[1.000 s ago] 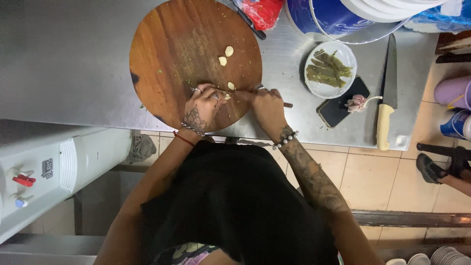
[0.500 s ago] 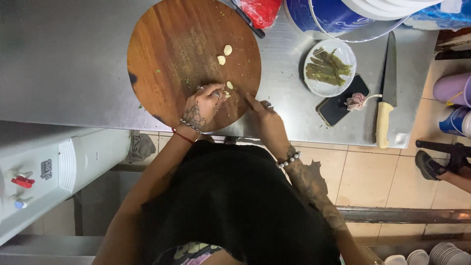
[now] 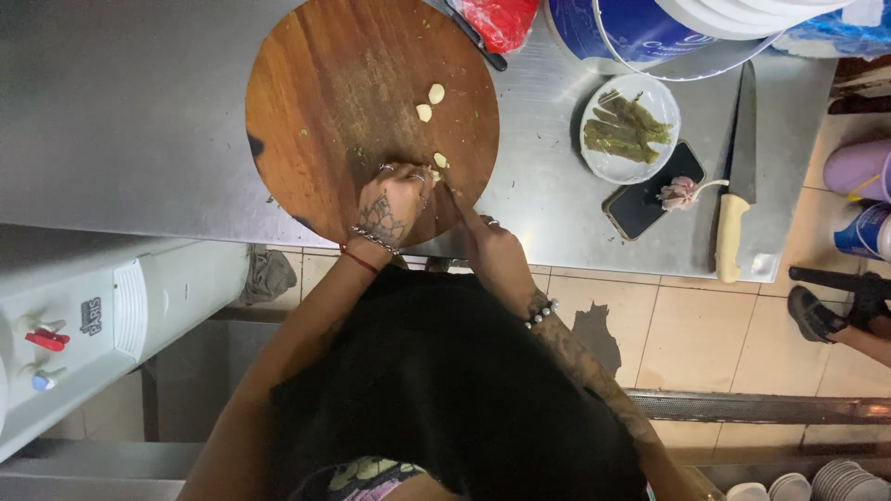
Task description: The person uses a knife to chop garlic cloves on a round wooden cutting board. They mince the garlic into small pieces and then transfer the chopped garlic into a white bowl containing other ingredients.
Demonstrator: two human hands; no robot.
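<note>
Now that my right hand (image 3: 492, 246) has drawn back to the round wooden board (image 3: 316, 93)'s edge, cutting has paused. My left hand (image 3: 399, 199) stays curled over a garlic clove (image 3: 441, 160); whether my right holds the knife, I cannot tell.

On the round wooden board (image 3: 353, 83), the left hand (image 3: 394, 199) presses a garlic clove (image 3: 433, 173); the right hand (image 3: 487, 243) rests beside it.

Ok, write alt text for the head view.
Seen from above, a person's left hand and right hand work on a round wooden cutting board with garlic cloves; a plate of green chillies, phone and knife lie beside it.
</note>
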